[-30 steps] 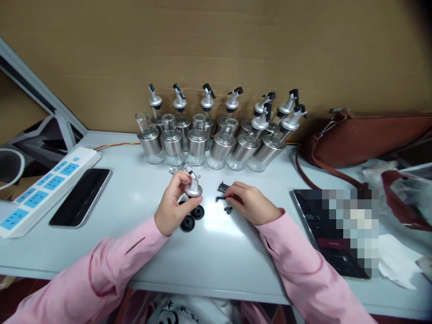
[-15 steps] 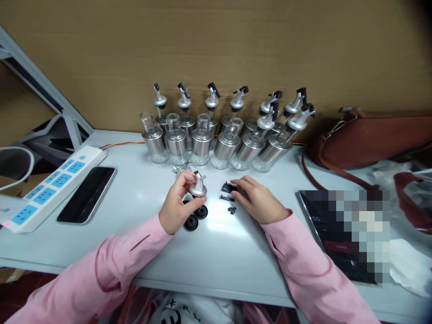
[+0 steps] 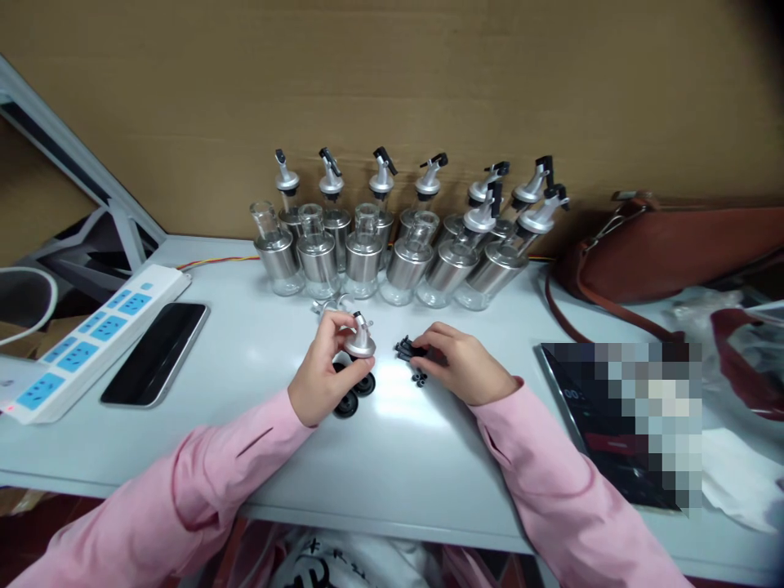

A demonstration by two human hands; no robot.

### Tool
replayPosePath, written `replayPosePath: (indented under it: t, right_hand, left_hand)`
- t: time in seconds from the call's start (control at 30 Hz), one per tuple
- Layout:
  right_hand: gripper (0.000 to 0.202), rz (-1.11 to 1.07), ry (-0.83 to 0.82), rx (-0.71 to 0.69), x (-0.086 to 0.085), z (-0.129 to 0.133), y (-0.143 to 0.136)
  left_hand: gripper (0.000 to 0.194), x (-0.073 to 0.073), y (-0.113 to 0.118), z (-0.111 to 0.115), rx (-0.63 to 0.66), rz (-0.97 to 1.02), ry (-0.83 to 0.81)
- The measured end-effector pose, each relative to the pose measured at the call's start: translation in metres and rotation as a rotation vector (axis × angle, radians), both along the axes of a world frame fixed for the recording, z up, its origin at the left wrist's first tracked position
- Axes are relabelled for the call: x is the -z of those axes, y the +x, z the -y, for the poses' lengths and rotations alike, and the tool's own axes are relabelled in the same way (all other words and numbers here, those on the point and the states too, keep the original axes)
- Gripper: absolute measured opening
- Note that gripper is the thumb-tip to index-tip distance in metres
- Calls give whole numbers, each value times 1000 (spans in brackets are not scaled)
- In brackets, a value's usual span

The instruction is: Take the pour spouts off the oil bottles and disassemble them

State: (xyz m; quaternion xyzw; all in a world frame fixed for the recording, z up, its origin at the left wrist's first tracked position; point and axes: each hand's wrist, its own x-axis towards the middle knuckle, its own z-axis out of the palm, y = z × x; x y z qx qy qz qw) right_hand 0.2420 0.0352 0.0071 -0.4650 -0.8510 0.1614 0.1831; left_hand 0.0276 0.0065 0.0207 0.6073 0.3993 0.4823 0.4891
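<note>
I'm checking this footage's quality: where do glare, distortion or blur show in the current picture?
Head view: bright glare on the table between the left hand and right hand; head view: the rightmost bottles lean outward, probably lens distortion; head view: small black pieces at the right hand look soft, and pixel blocks hide part of the tablet.

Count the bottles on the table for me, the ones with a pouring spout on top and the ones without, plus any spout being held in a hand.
Bottles with spouts: 8
Open bottles: 4
Held spout, in the left hand: 1
Total: 13
</note>
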Motion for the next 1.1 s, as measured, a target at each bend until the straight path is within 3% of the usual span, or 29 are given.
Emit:
replayPosePath:
  t: [0.13, 0.4, 0.63, 0.87, 1.1]
  right_hand:
    - [8, 23, 35, 58, 0, 0, -1]
    - [13, 39, 69, 153, 4, -1, -5]
    - [19, -29, 31, -78, 1, -1, 0]
    - [20, -55, -20, -99, 2, -4, 5]
    - [25, 1, 55, -155, -1, -6, 10]
  left_hand:
    - [35, 1, 1, 3, -16, 23, 12]
    - [21, 3, 2, 1, 42, -3, -1]
    - [21, 1, 2, 2, 35, -21, 14]
    - [21, 1, 1, 1, 36, -25, 30]
    - [21, -2, 3, 1, 37, -24, 30]
